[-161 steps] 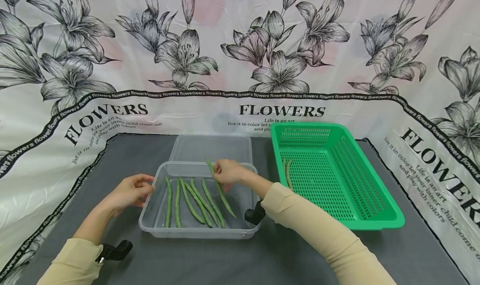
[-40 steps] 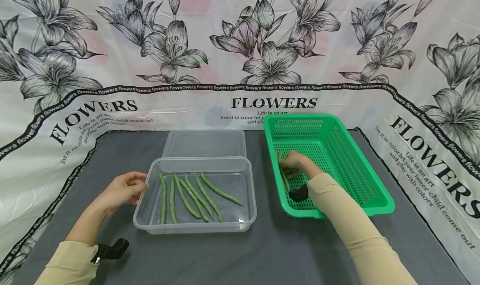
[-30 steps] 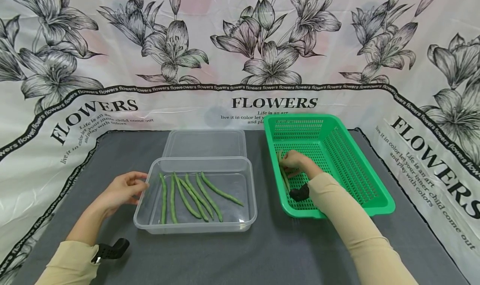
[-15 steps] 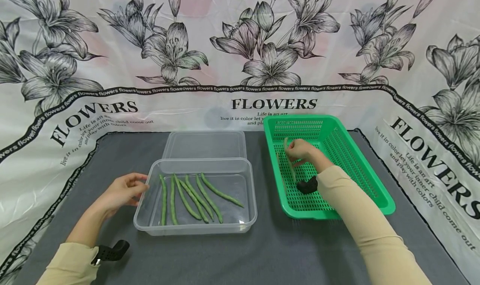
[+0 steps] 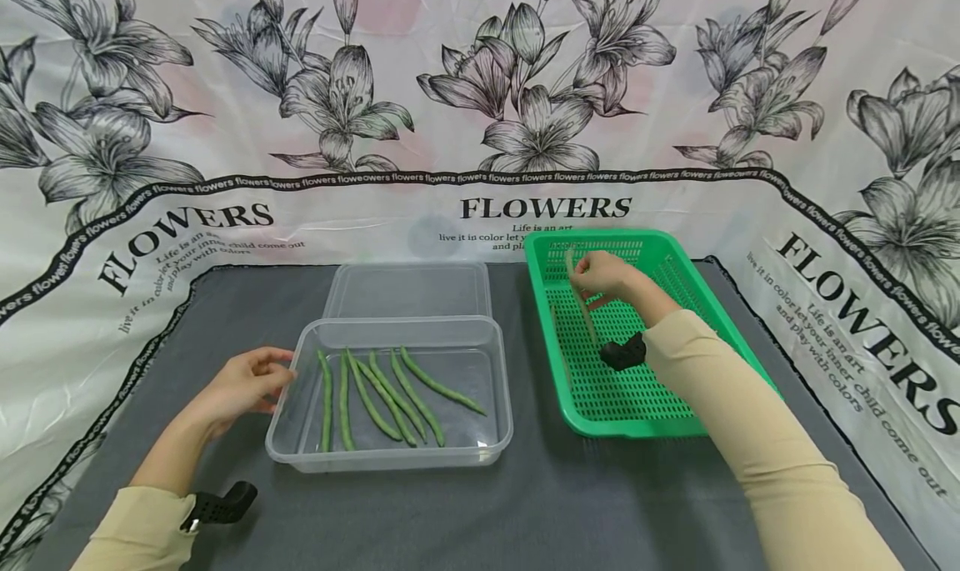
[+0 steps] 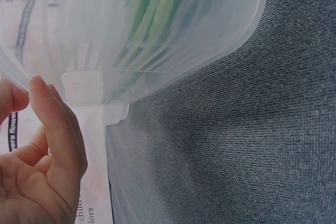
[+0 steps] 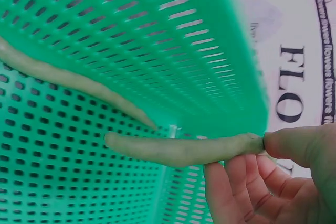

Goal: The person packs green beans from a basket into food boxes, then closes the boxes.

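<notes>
In the head view my right hand (image 5: 600, 272) pinches one end of a pale green bean (image 7: 184, 150) above the green basket (image 5: 630, 429). The right wrist view shows thumb and fingers on that bean, its other end sticking out free. Another pale green bean (image 7: 73, 80) lies along the basket's wall. My left hand (image 5: 243, 388) is at the left rim of a clear plastic box (image 5: 390, 461), its fingertips touching or very near the rim. Inside the box lie several green beans (image 5: 371, 398), side by side, most slanting towards the front right.
A clear lid (image 5: 408, 289) lies flat behind the box. The grey cloth (image 5: 420, 521) covers the table, and a flower-printed sheet (image 5: 390, 212) hangs behind and at both sides. The basket has raised, slotted walls.
My right hand left the box after putting a bean inside, reached into the basket, took a pale bean and raised it away from its left wall. My left hand stays by the box.
</notes>
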Available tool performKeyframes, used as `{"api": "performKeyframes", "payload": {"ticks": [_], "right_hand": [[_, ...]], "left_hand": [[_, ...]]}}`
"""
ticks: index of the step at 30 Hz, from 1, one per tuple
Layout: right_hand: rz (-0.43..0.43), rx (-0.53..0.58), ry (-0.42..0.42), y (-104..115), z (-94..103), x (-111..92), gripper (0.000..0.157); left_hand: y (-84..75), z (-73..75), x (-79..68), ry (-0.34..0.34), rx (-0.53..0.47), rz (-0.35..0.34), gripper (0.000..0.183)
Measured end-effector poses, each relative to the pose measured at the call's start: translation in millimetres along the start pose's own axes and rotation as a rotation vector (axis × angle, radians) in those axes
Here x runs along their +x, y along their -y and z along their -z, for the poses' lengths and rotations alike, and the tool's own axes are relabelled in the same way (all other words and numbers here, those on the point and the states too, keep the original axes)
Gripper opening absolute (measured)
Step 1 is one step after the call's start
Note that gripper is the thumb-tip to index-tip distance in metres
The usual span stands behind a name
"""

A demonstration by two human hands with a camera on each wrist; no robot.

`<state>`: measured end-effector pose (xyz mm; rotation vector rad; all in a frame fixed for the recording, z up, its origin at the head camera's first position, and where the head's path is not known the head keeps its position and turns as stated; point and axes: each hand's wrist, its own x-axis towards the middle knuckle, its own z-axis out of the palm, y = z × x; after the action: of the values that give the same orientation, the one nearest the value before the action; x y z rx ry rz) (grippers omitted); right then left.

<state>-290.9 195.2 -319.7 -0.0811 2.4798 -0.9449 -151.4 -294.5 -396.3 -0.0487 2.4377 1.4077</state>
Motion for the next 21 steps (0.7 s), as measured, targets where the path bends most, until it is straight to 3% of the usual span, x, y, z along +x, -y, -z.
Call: {"api": "performKeyframes", "payload": {"ticks": [12, 21], "right_hand": [[0.036, -0.075, -0.012, 34, 5.1, -7, 0.025], [0.076, -0.087, 0.018, 61, -11.5, -7, 0.024]], "left_hand": [[1.3, 0.7, 2.1, -0.001, 0.006, 0.007, 0.056], [2.8, 1.8, 0.0, -0.002, 0.000, -0.001, 0.055]]}}
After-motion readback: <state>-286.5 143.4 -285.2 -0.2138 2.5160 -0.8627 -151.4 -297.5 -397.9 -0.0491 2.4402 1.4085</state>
